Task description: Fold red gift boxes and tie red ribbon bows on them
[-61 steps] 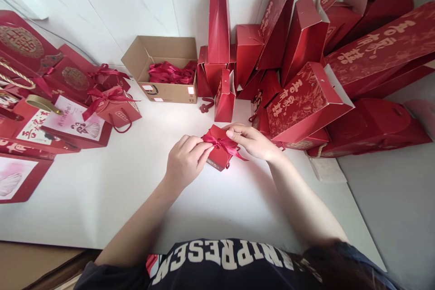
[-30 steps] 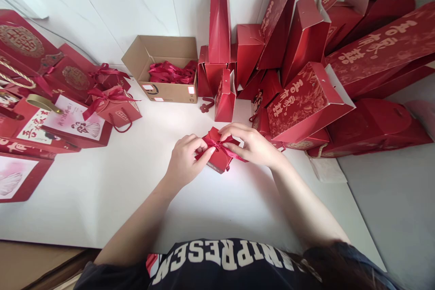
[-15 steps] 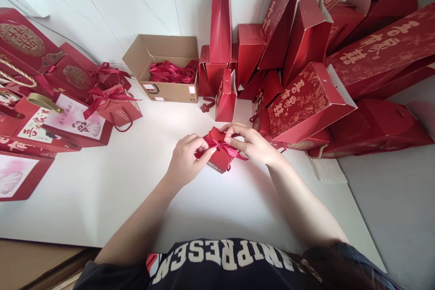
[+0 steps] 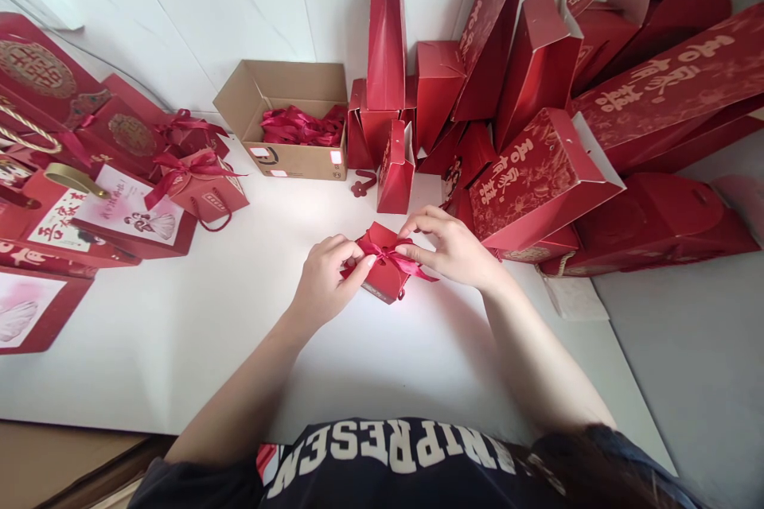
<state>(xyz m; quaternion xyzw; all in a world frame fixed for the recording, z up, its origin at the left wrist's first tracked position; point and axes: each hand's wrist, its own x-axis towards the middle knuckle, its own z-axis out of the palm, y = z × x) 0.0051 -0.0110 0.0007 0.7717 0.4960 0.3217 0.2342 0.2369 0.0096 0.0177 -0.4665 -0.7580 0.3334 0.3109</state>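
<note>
A small red gift box (image 4: pixel 387 283) sits on the white table in front of me, with a dark red ribbon (image 4: pixel 422 272) tied in a bow over its top. At the box's left side, my left hand (image 4: pixel 330 278) pinches the bow's left loop between thumb and fingers. My right hand (image 4: pixel 449 248) is at the upper right of the bow, its thumb and fingers closed on the right loop. Part of each loop is hidden by the fingers. A ribbon tail hangs free toward the right.
Behind the box stands an open cardboard box (image 4: pixel 304 162) full of red ribbons (image 4: pixel 302 127). A red flower-shaped piece (image 4: pixel 360 188) lies beside it. Red gift boxes (image 4: pixel 531 183) crowd the right side. Finished-looking boxes with bows (image 4: pixel 206 189) and pictures fill the left.
My right hand has shifted slightly to the right and up, drawing the right loop outward. The left hand and the gift box stay nearly in place.
</note>
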